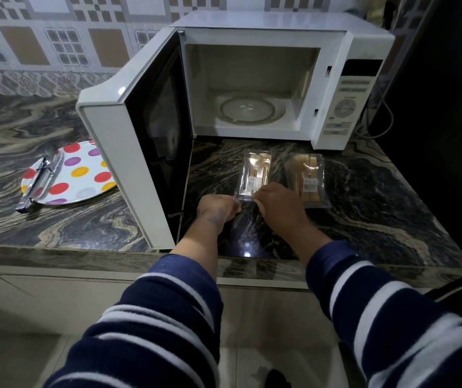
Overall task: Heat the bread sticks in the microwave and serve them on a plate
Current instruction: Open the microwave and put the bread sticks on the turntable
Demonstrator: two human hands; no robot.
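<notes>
Bread sticks: two clear plastic packs lie side by side on the dark marbled counter (pixel 364 191), just in front of the open microwave (pixel 252 88); the nearer-left pack (pixel 253 175) is the one being worked on, the other pack (pixel 308 177) sits touching or just beside it.
Left hand (pixel 218 208): fingers curled at the near edge of the left pack, apparently pinching its film.
Right hand (pixel 278 204): likewise curled on the same edge (fingertips hidden, so the exact hold cannot be told).
Handling: the pack looks light, thin-walled and slick; the sticks inside are likely brittle, so holding by the rim or sealed flap seems safer than squeezing the middle.
Microwave: door swung wide, glass turntable (pixel 248 109) bare.
Serving plate: polka-dot plate (pixel 78 175) left of the door, with tongs (pixel 39 180) resting on it.
</notes>
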